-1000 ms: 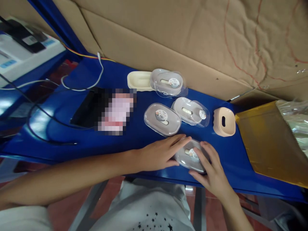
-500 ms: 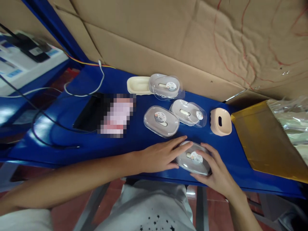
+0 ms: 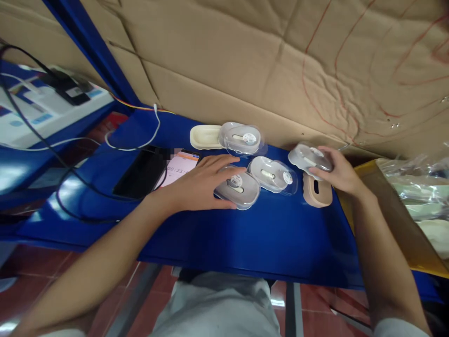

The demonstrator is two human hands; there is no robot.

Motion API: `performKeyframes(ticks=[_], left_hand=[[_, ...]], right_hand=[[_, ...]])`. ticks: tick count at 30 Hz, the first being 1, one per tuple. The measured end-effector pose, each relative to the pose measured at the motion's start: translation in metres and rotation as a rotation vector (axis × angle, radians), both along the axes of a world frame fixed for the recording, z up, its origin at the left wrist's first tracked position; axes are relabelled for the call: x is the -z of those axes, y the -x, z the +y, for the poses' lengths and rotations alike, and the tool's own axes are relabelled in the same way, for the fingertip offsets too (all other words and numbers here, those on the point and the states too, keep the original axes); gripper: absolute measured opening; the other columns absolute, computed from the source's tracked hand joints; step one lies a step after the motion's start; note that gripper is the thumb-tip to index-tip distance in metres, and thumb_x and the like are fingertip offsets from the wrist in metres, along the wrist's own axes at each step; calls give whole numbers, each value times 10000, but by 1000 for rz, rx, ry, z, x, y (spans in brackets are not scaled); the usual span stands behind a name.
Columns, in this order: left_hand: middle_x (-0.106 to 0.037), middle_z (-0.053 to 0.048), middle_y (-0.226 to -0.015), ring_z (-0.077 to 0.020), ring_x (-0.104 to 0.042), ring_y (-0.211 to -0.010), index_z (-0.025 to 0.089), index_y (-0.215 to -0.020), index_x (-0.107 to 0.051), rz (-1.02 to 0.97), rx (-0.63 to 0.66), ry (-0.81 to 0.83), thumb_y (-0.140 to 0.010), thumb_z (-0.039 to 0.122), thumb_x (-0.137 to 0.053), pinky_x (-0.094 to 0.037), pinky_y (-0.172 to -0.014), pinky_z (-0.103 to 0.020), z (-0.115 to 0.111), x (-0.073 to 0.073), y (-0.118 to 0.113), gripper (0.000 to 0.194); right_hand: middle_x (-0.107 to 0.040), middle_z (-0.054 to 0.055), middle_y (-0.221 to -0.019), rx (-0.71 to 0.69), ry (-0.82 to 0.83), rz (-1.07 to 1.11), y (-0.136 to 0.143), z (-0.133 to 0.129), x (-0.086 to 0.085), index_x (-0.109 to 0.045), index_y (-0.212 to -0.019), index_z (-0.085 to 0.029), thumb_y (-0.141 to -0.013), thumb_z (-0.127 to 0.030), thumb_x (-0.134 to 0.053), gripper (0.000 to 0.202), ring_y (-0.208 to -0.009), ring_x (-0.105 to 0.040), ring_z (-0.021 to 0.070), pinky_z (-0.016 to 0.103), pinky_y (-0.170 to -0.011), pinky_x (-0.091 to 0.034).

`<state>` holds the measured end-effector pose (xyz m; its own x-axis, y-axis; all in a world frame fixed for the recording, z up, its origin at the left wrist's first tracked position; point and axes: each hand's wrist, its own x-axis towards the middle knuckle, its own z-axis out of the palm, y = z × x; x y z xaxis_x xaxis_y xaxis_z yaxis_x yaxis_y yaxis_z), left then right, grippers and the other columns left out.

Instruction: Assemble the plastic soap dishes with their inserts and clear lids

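Note:
My right hand (image 3: 340, 171) grips a pale oval soap box with a clear lid and label (image 3: 306, 157), at the far edge of the blue table above a peach box with a dark slot (image 3: 317, 190). Around the left end of a second lidded soap box (image 3: 242, 191), my left hand (image 3: 206, 185) has its fingers spread; the thumb is by the near edge and fingertips lie over the lid. Another lidded soap box (image 3: 264, 173) rests to its right. Farther back, one more lidded soap box (image 3: 238, 135) overlaps a cream oval tray (image 3: 203, 137).
A phone showing a timer (image 3: 178, 166) lies left of my left hand beside a black flat device (image 3: 140, 173) and cables. On the right stands a carton (image 3: 365, 187) of bagged pale-green pieces. A cardboard wall (image 3: 217, 65) closes the back of the blue table (image 3: 266, 238).
My right hand has carried the lidded soap box from the near edge to the back right. My left hand has let go of that box and moved left to another one.

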<state>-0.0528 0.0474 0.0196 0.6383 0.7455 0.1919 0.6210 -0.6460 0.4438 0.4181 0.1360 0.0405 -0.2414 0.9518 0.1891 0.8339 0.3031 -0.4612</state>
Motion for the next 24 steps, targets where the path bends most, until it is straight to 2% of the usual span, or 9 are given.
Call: performKeyframes(ticks=[4, 9, 14, 18, 21, 24], left_hand=[[-442, -140, -1685, -409, -440, -1550, 286, -1593, -519, 21, -18, 134, -861, 583, -884, -374, -1281, -568, 4, 8, -5, 870], [-491, -120, -1572, -393, -546, -1409, 282, -1530, -533, 8, -40, 211, -761, 573, -953, -450, -1200, -539, -1, 9, -10, 922], [-512, -117, -1581, -381, -494, -1479, 279, -1528, -515, -28, 43, 229, -787, 507, -944, -406, -1241, -516, -6, 9, -16, 886], [-539, -102, -1554, -379, -487, -1479, 295, -1533, -518, -3, 66, 270, -796, 452, -931, -405, -1242, -535, -9, 2, -17, 859], [-505, -98, -1589, -379, -468, -1499, 309, -1576, -481, 8, 86, 326, -785, 370, -921, -403, -1256, -549, -12, -1, -14, 907], [-438, -104, -1651, -375, -446, -1534, 318, -1618, -429, -4, 103, 357, -793, 281, -875, -397, -1275, -548, -14, -1, -11, 938]], right_hand=[[-701, 95, -1425, -87, 70, 12, 7, 24, 13, -612, -1440, -301, -793, -717, -856, 807, -1308, -689, 372, 609, -1187, -536], [-631, 109, -1524, -165, 6, -2, 12, 23, 17, -572, -1500, -312, -827, -681, -854, 818, -1401, -621, 406, 664, -1229, -472], [-609, 146, -1533, -258, -55, -44, 30, 26, 18, -569, -1505, -254, -859, -737, -808, 841, -1430, -587, 399, 614, -1253, -446], [-613, 153, -1528, -277, -42, -53, 40, 32, 26, -549, -1533, -260, -823, -785, -811, 921, -1430, -590, 401, 625, -1242, -455], [-571, 161, -1586, -297, -25, -66, 38, 32, 30, -501, -1592, -270, -824, -821, -782, 986, -1492, -542, 403, 627, -1271, -420], [-463, 152, -1705, -280, -6, -120, 24, 23, 33, -387, -1689, -290, -844, -822, -758, 1066, -1589, -442, 397, 613, -1313, -364]])
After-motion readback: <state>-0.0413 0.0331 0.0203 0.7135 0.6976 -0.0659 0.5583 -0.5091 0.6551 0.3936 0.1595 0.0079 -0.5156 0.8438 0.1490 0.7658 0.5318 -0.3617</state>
